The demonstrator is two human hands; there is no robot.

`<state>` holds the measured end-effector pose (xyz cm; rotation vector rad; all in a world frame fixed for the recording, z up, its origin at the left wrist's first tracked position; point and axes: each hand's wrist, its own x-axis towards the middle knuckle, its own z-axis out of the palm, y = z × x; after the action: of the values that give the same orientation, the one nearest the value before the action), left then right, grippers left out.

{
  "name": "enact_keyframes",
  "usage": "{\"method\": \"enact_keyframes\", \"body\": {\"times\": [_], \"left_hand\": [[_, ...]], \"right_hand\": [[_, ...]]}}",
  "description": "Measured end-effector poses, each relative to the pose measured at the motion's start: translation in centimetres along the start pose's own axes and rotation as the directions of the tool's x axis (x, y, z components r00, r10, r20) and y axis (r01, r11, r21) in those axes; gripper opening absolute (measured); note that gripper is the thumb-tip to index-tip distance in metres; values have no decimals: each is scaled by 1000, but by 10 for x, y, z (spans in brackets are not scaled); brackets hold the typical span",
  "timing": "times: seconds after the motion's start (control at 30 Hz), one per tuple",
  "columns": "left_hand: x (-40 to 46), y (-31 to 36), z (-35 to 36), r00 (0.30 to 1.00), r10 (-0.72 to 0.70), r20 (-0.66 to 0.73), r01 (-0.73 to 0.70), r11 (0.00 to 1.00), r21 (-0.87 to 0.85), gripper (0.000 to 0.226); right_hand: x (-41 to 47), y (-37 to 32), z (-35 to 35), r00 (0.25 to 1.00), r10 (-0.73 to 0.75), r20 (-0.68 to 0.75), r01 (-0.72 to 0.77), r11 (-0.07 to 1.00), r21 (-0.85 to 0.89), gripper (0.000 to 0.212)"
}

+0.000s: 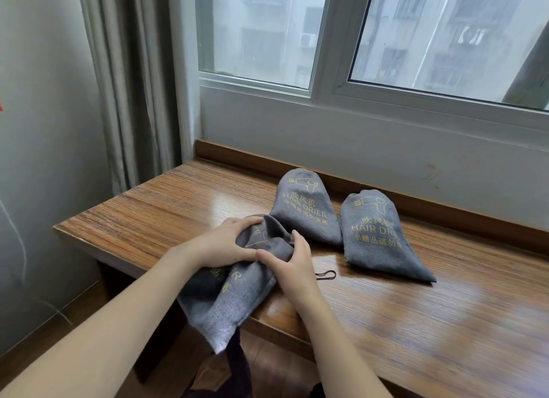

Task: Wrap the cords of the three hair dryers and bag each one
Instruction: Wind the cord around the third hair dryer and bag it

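Nearest the camera, two bare forearms reach forward over the front edge of a wooden table. Between them a grey cloth bag lies half on the table and half off it, its lower end hanging down past the edge. The left hand is cupped over the bag's upper end, fingers curled around the bunched cloth and the thumb pressed along it. The right hand grips the same gathered part from the other side, fingers bent into the folds, its thumb nearly meeting the left thumb. Yellow lettering shows on the bag, mostly hidden by the hands and creases. Whether a dryer is inside cannot be seen, though the cloth looks filled out near the top.

Just right of the right hand, a thin dark cord loop lies flat on the tabletop, apart from the bag.

Farther back, two more grey bags lie side by side, touching along one edge. The middle bag has its rounded end toward the wall and a yellow dryer drawing above the words HAIR DRIER. The right bag bears the same print and its flat end points toward the camera.

Behind them runs a wooden skirting strip, then a white wall beneath a sliding window. A grey-green curtain hangs at the left.
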<state>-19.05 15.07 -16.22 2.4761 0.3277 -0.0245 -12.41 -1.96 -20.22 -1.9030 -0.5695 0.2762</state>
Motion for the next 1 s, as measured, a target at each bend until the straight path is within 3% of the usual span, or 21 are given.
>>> {"method": "enact_keyframes", "body": {"times": [0.13, 0.3, 0.37, 0.47, 0.67, 0.87, 1.0], "left_hand": [[1, -12, 3, 986, -88, -139, 83, 996, -42, 84], [4, -13, 5, 935, -234, -265, 227, 972, -56, 86], [7, -10, 5, 922, -242, -301, 233, 970, -67, 85], [11, -12, 2, 915, -235, -329, 224, 972, -73, 83], [28, -33, -20, 913, -267, -307, 264, 963, -52, 86], [62, -57, -42, 910, -251, -330, 268, 963, 6, 91], [90, -72, -54, 908, -264, -326, 278, 961, -2, 93]], "right_hand": [[5, -1, 9, 1000, 1, -15, -4, 974, -224, 96], [12, -8, 17, 993, 65, 97, -73, 994, 85, 96], [17, -11, 28, 988, 50, 148, -63, 995, 81, 105], [24, -18, 42, 981, 17, 194, -41, 992, 118, 98], [48, -25, 64, 971, -59, 231, 94, 985, -142, 95], [85, -28, 89, 973, -175, 153, 224, 884, -411, 85], [116, -29, 99, 976, -161, 149, 210, 885, -416, 84]]}}
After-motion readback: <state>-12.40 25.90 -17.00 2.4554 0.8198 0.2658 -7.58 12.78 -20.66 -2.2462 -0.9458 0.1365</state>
